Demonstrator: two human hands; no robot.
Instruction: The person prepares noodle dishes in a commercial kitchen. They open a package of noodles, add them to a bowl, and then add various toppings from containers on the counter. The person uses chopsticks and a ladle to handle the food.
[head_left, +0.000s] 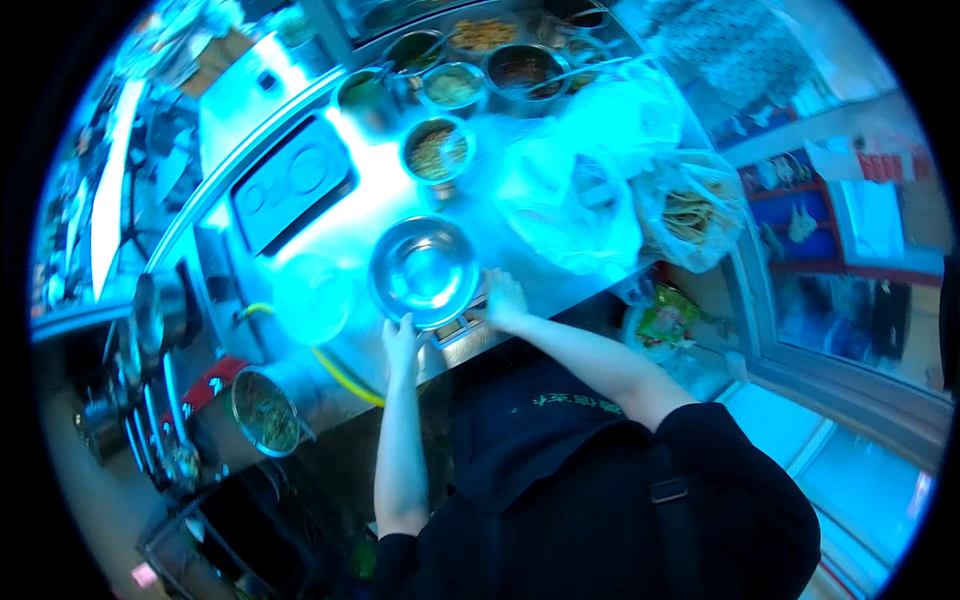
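A shiny, round metal bowl stands before me on the metal counter, with nothing visible inside it. My left hand grips its near rim, the thumb over the edge and the fingers partly hidden below. Just to the right of the bowl is my right hand, its fingers extended and holding nothing. Whether that hand touches the rim I cannot tell. A small panelled device, perhaps a kitchen scale, shows partly from under the bowl's near side.
Several food containers, including a metal pot of grains or beans, stand at the back. Plastic bags cover the counter's right. A pale round container and a yellow hose lie left; a strainer of greens sits further left.
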